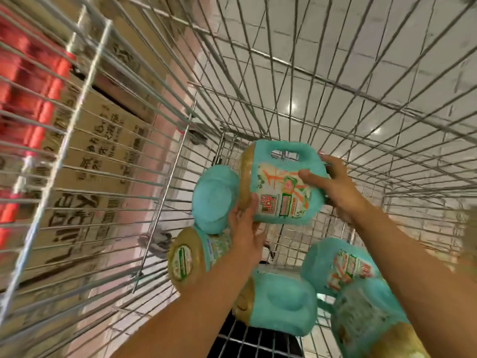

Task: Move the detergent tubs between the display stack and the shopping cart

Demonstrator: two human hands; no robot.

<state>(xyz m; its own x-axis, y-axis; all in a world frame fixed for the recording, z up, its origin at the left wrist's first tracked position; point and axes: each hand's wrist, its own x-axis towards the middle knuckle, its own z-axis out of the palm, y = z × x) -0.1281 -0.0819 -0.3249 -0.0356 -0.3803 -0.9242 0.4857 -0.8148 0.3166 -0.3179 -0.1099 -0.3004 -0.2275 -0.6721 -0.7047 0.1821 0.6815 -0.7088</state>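
I look down into a wire shopping cart [284, 73]. Both hands hold one teal detergent tub [281, 184] with a gold lid and a carry handle, lying on its side above the cart floor. My left hand [245, 228] supports its lower left edge. My right hand [333, 184] grips its right side, thumb across the label. Several more teal tubs lie in the cart: one [214, 197] just left of the held tub, one [191, 257] under my left forearm, one [281, 301] in the middle, and two at the right [340, 267] [366, 321].
Cardboard boxes [85, 182] with printed text stand outside the cart's left wall. Red packages [23, 81] are stacked at the far left. White tiled floor [361, 34] shows through the cart's far and right walls. The image is motion blurred.
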